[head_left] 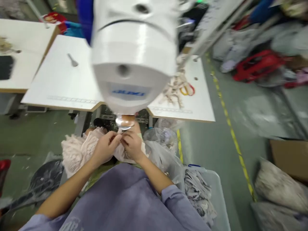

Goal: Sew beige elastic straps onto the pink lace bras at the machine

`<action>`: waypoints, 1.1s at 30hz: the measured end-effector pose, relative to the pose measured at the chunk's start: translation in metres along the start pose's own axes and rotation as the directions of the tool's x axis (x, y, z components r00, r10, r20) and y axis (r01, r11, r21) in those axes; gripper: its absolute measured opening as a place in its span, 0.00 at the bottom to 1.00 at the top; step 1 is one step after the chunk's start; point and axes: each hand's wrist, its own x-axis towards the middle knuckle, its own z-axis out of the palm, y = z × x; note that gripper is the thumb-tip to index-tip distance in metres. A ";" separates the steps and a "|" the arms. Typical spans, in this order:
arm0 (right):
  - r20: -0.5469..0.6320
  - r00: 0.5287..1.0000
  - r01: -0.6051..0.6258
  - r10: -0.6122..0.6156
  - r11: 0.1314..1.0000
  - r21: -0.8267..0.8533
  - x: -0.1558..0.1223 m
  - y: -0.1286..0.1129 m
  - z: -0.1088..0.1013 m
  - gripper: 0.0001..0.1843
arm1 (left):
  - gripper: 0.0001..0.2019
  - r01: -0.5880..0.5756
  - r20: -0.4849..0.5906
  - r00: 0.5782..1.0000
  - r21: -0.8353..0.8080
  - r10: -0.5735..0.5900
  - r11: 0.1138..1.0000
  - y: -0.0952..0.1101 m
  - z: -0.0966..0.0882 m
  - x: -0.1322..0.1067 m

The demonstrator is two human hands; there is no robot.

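Note:
My left hand [107, 146] is closed, its thumb and fingers pinched together just below the sewing machine's lit front end. Fingertip to fingertip with it, my right hand [132, 144] is also closed in a pinch. Pale pink fabric [122, 155] hangs between and below both hands, and they appear to grip its edge; the exact pinched spot is small and blurred. A bunched heap of pale pink ruffled fabric [75, 152] lies beside my left hand. The white sewing machine head [132, 77] looms above my fingers and hides the needle area.
The white worktable [60, 77] has a cut-out at its front. A small grey tool [72, 60] lies on its left; cream fabric strips [176, 85] and red-yellow-handled scissors [187, 89] lie on its right. A plastic bin [216, 186] with grey fabric stands to my right, near clear bags [166, 154].

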 end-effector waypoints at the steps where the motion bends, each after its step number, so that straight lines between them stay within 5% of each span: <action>1: 0.055 0.997 0.047 -0.045 0.998 -0.037 0.001 0.007 -0.006 0.11 | 0.18 0.007 -0.027 1.000 0.037 -0.006 0.999 0.000 0.002 0.003; 3: 0.166 0.984 0.088 -0.065 0.987 -0.138 0.013 0.026 -0.033 0.09 | 0.18 -0.014 -0.029 0.999 0.097 0.017 0.995 -0.003 0.003 0.010; 5: 0.130 0.988 -0.036 0.081 0.947 -0.320 0.037 0.050 -0.086 0.09 | 0.19 -0.067 0.012 0.998 0.160 0.066 0.985 -0.008 0.002 0.015; 6: -0.021 0.972 -0.220 0.235 0.871 -0.440 0.054 0.064 -0.119 0.11 | 0.19 -0.092 0.035 0.996 0.189 0.087 0.978 -0.010 0.001 0.016; 9: -0.370 0.866 -0.492 0.336 0.704 -0.512 0.117 0.107 -0.221 0.24 | 0.20 -0.123 0.090 0.990 0.200 0.106 0.972 -0.011 0.001 0.014; 11: -0.433 0.789 -0.614 0.435 0.581 -0.535 0.157 0.131 -0.271 0.24 | 0.21 -0.119 0.123 0.987 0.149 0.100 0.982 -0.008 0.005 0.011; 13: -0.411 0.751 -0.656 0.517 0.511 -0.556 0.188 0.148 -0.297 0.21 | 0.22 -0.109 0.142 0.985 0.101 0.094 0.989 -0.002 0.008 0.007; 18: -0.325 0.719 -0.648 0.615 0.424 -0.632 0.224 0.167 -0.300 0.25 | 0.23 -0.052 0.152 0.987 0.005 0.051 0.999 0.007 0.002 0.002; 23: -0.284 0.689 -0.625 0.667 0.349 -0.699 0.208 0.156 -0.307 0.28 | 0.23 0.011 0.172 0.985 -0.100 0.006 0.995 0.007 -0.009 0.003; 28: -0.251 0.694 -0.579 0.675 0.317 -0.751 0.113 0.131 -0.322 0.23 | 0.22 0.074 0.159 0.987 -0.208 -0.041 0.975 0.007 -0.009 0.003; 32: -0.407 0.705 -0.692 0.581 0.438 -0.574 0.011 0.106 -0.316 0.18 | 0.21 0.187 0.214 0.972 -0.472 -0.094 0.862 -0.001 -0.005 0.002; 33: -0.404 0.739 -0.670 0.539 0.524 -0.526 -0.013 0.093 -0.307 0.18 | 0.20 0.215 0.232 0.967 -0.534 -0.103 0.818 -0.004 -0.004 0.002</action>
